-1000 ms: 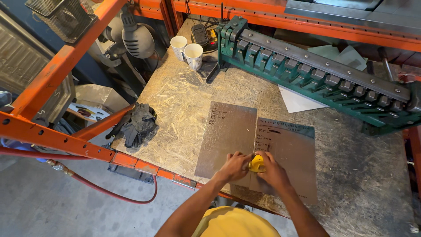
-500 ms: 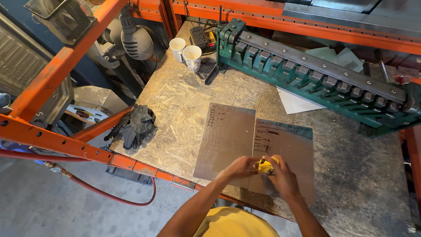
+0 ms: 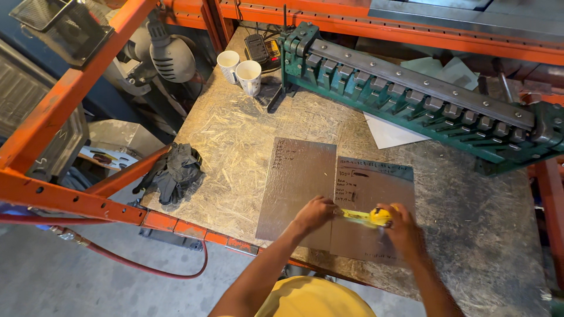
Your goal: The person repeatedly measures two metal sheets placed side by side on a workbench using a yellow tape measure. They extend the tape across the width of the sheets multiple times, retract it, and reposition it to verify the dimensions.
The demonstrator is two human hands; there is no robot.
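Observation:
Two grey sheet-metal pieces lie side by side on the chipboard bench (image 3: 235, 152): a left sheet (image 3: 296, 176) and a right sheet (image 3: 370, 188) with handwriting on it. My right hand (image 3: 402, 229) grips a yellow tape measure (image 3: 380, 216) over the right sheet. My left hand (image 3: 314, 212) pinches the end of the yellow tape blade (image 3: 355, 214) near the seam between the sheets. The blade is drawn out a short way between my hands.
A green sheet-metal brake (image 3: 423, 100) spans the back of the bench. Two white cups (image 3: 241, 70) and a dark battery pack (image 3: 257, 47) stand at the back left. Black gloves (image 3: 173, 173) lie at the left edge. Orange rack beams (image 3: 70, 199) frame the bench; a red hose (image 3: 147, 267) lies on the floor.
My hands were together over the tape measure; now they have drawn apart, the right hand moving right with the case and the blade pulled out between them.

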